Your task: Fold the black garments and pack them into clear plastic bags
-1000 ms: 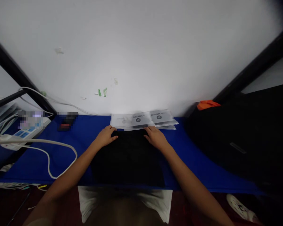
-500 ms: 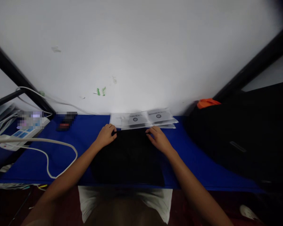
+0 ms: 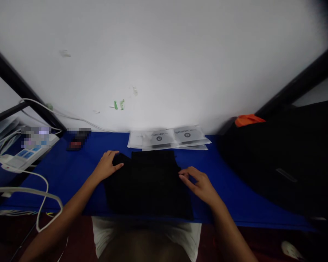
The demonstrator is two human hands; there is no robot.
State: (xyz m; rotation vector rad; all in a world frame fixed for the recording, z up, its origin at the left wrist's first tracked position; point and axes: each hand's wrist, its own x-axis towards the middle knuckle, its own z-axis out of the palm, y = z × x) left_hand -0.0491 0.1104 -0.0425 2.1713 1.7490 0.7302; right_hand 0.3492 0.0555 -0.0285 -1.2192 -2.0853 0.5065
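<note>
A piece of black cloth, apparently a folded garment (image 3: 153,182), lies in front of me on the blue tabletop (image 3: 229,196). My left hand (image 3: 107,166) rests at its upper left side, thumb and fingers apart, touching a flap that sticks out there. At the right edge, my right hand (image 3: 199,183) has thumb and forefinger pinched together on the cloth's border. Dark folds hide the layers of the cloth. Just beyond its top edge lie several frosted zip bags (image 3: 160,139) with printed logos.
A large black bundle (image 3: 262,156) with an orange piece (image 3: 249,120) takes up the right side. On the left are a white power strip (image 3: 30,154), a dark pixelated object (image 3: 79,140) and a loose white cable (image 3: 47,193). A white wall (image 3: 164,65) stands behind.
Both hands have left the cloth's top corners, moving outward and towards me, the right hand further down the side. A flap now shows at the upper left. The white cable has shifted.
</note>
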